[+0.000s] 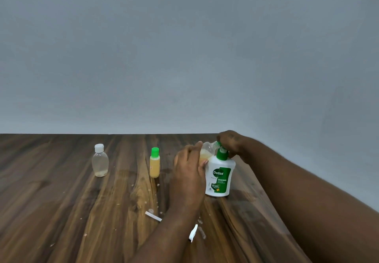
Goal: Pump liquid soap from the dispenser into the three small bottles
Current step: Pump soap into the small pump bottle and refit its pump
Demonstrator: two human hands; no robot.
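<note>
Three small bottles and a white soap dispenser [219, 177] share a dark wooden table [61, 211] set against a plain grey wall [184, 57]. The dispenser, with a green label, stands upright toward the right of the table. The person's right hand [230, 142] sits on top of it, fingers bent down over the green pump head. The left hand [187, 168], at nine o'clock from the dispenser, is curled round a clear bottle [207, 150] and holds it tilted, neck pointing to three o'clock and meeting the pump's spout. Pale yellow soap pools in the low side of this bottle. Further out at nine o'clock stands a green-capped bottle [154, 163], upright and filled nearly to the shoulder with yellow soap. Beyond it on the same line, well apart, a white-capped bottle [99, 161] stands upright with only a little liquid at its bottom. A white strip [153, 216] lies flat at seven o'clock from the dispenser, and a white plastic piece [193, 233] lies at six o'clock beside the left forearm, with small droplets scattered round both
</note>
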